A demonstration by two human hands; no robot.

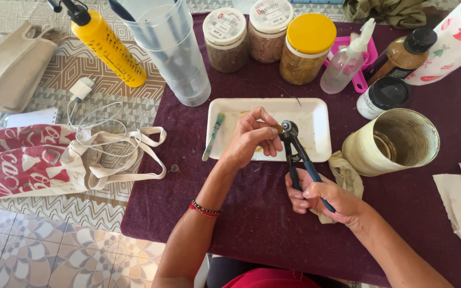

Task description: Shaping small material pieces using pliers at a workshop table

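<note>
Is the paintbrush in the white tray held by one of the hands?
No. The paintbrush lies alone at the edge of the white tray; the left hand pinches a small piece and the right hand grips blue-handled nippers.

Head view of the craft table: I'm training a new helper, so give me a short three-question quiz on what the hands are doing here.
1. True or false: the right hand grips blue-handled nippers.
2. What does the left hand pinch at the nippers' wheels: A) a paintbrush, B) a small brownish piece, C) a bottle cap?
3. Over which thing are the nippers' wheels held?

Key
1. True.
2. B; the paintbrush lies untouched at the tray's left edge.
3. The white foam tray on the dark purple cloth.
</note>
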